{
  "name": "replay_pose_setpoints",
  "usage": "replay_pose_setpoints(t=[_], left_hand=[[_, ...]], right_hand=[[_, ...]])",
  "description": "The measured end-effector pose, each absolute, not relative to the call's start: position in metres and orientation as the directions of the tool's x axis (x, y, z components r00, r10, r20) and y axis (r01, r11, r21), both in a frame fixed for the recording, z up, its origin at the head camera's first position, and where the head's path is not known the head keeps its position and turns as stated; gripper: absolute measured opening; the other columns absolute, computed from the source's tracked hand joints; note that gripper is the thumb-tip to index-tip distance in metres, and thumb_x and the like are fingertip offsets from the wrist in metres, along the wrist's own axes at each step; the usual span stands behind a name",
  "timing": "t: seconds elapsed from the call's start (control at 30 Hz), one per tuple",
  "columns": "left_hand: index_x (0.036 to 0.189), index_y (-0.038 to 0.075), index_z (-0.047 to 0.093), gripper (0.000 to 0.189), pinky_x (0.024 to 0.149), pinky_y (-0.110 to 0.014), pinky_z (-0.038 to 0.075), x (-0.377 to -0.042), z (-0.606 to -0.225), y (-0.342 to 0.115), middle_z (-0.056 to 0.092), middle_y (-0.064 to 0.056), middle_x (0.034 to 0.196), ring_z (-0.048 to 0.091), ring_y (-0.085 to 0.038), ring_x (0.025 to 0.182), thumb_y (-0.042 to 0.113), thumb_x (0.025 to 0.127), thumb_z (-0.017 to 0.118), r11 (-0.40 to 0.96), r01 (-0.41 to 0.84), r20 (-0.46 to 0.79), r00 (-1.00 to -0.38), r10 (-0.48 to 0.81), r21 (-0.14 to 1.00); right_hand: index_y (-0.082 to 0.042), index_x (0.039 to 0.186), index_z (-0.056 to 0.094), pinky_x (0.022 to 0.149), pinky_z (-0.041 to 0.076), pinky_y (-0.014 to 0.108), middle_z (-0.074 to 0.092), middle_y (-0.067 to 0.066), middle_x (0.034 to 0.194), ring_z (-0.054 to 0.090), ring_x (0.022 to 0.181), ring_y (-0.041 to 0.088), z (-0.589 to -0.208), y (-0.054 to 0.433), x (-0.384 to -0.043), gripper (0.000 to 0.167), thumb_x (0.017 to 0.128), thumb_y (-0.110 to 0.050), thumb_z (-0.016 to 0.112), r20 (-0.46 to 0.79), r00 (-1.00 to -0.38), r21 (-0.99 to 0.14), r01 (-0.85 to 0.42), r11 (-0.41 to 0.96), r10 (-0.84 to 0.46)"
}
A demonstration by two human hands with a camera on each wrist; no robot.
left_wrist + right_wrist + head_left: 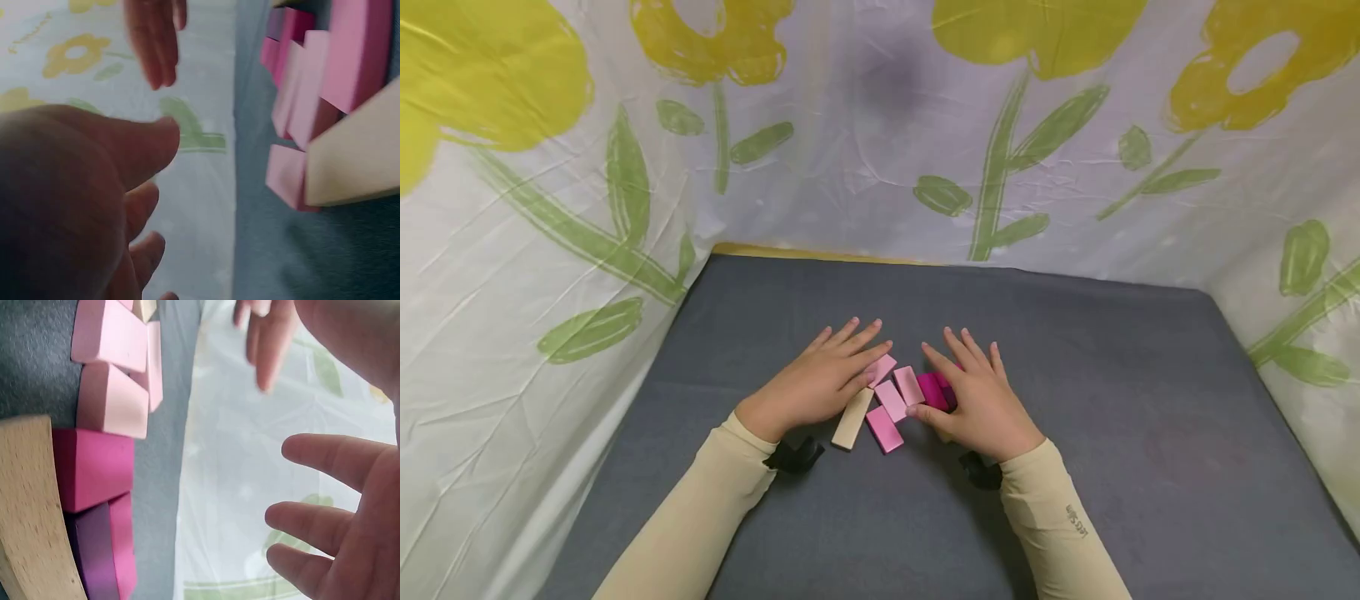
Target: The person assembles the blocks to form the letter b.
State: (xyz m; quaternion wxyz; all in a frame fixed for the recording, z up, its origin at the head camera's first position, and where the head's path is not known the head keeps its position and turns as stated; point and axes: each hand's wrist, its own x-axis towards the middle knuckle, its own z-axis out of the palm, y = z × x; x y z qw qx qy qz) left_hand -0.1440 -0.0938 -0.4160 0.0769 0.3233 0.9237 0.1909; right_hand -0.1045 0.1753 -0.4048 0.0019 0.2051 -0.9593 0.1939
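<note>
My left hand [816, 379] hovers with spread fingers over the left side of a loose cluster of small wooden blocks. Its thumb overlaps a pale pink block [882, 367] in the head view, beside a long plain wood block [853, 421]. Opposite it, my right hand [983, 404] spreads its fingers above a magenta block [932, 392]. Between the hands lie a light pink block [891, 401], another pale pink one [908, 386] and a brighter pink block [884, 429]. The right wrist view reveals a dark purple block [94, 550] and a plain wood block [31, 506], largely hidden by that hand from above.
A dark grey cloth [1150, 467] covers the table under the blocks. White curtains [865, 183] printed with yellow flowers stand behind and at both sides. Black straps [797, 456] circle the wrists below beige sleeves [700, 508].
</note>
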Motion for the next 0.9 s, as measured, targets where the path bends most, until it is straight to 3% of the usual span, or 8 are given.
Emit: replay_pose_setpoints(t=[0.2, 0.47, 0.77, 0.9], left_hand=[[0.161, 0.017, 0.047, 0.05, 0.129, -0.061, 0.016, -0.155, -0.433, -0.094, 0.032, -0.001, 0.171, 0.02, -0.033, 0.161, 0.015, 0.111, 0.052, 0.666, 0.598, -0.033, -0.733, 0.68, 0.446], [0.158, 0.023, 0.051, 0.048, 0.129, -0.06, 0.017, -0.163, -0.447, -0.094, 0.04, 0.002, 0.167, 0.026, -0.029, 0.16, 0.013, 0.11, 0.052, 0.651, 0.574, -0.099, -0.708, 0.699, 0.496], [0.158, 0.022, 0.05, 0.049, 0.126, -0.066, 0.02, -0.171, -0.454, -0.096, 0.041, 0.0, 0.166, 0.032, -0.028, 0.158, 0.028, 0.11, 0.057, 0.729, 0.55, -0.082, -0.773, 0.629, 0.408], [0.159, 0.022, 0.048, 0.05, 0.125, -0.068, 0.021, -0.177, -0.458, -0.097, 0.042, -0.001, 0.165, 0.037, -0.027, 0.155, 0.027, 0.11, 0.056, 0.754, 0.528, -0.053, -0.805, 0.591, 0.391]], right_hand=[[-0.013, 0.154, 0.057, 0.125, 0.009, 0.073, 0.038, 0.018, 0.167, 0.026, 0.158, 0.042, -0.409, 0.17, -0.101, 0.085, 0.085, -0.055, 0.083, 0.093, -0.907, -0.37, -0.415, 0.831, -0.412], [-0.013, 0.151, 0.06, 0.124, 0.011, 0.074, 0.044, 0.019, 0.164, 0.03, 0.157, 0.042, -0.412, 0.163, -0.1, 0.081, 0.086, -0.055, 0.083, 0.088, -0.896, -0.366, -0.436, 0.822, -0.436], [-0.012, 0.15, 0.06, 0.124, 0.013, 0.074, 0.047, 0.019, 0.161, 0.031, 0.156, 0.041, -0.414, 0.158, -0.099, 0.08, 0.086, -0.055, 0.083, 0.07, -0.879, -0.364, -0.462, 0.809, -0.471], [-0.013, 0.149, 0.062, 0.125, 0.013, 0.072, 0.05, 0.019, 0.159, 0.034, 0.155, 0.041, -0.416, 0.155, -0.098, 0.078, 0.086, -0.053, 0.084, 0.07, -0.875, -0.374, -0.468, 0.801, -0.479]])
